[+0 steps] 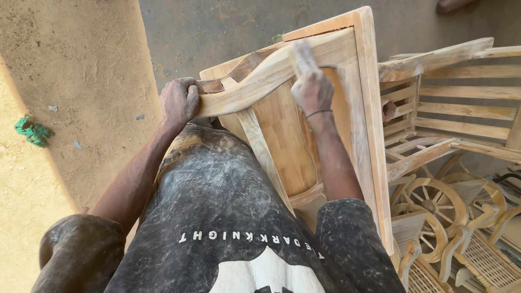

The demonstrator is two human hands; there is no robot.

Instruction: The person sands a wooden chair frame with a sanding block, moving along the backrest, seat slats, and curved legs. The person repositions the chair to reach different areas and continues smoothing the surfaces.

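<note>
A bare wooden chair (363, 81) lies tipped against my body, its curved armrest (260, 81) running across the middle of the view. My left hand (179, 100) grips the near end of that armrest. My right hand (312, 87) is pressed on the armrest further along and holds a pale, blurred pad of sandpaper (301, 57) against the wood. A thin dark band circles my right wrist. Both hands and my dark shirt (217, 206) are covered in sawdust.
More unfinished wooden chairs (461, 103) stand at the right, and wooden wheel-shaped pieces (434, 206) lie below them. Sandy ground (65, 81) stretches at the left with a green scrap (32, 130) on it. Grey concrete floor (217, 27) shows at the top.
</note>
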